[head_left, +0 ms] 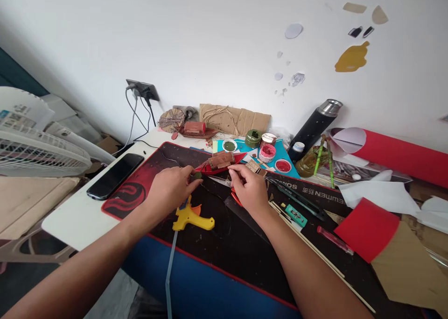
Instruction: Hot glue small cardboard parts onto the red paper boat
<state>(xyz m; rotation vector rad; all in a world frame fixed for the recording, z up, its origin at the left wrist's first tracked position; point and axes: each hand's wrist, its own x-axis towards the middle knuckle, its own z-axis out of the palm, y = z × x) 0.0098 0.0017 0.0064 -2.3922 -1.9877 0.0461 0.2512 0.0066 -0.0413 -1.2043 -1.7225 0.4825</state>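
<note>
My left hand [174,187] is closed, with thumb and fingertips pinching a small dark green piece [197,174]. My right hand [249,188] is also closed in a pinch; whatever lies between its fingertips is too small to make out. Just beyond both hands sits a small red model boat [241,158] with a brown rolled cover [221,160] on it. Scissors [235,197] with red handles lie partly hidden by my right hand. A yellow glue gun [192,218] rests on the black and red desk mat [210,253] below my left hand, a long glue stick [170,267] trailing from it.
Open paint pots [267,152] and paint-filled lids [283,166] stand on blue card behind my right hand. A black flask [315,127] leans at the wall. A phone [115,175] lies left. A green cutter [301,200], thin sticks [329,263] and red paper [367,228] lie right.
</note>
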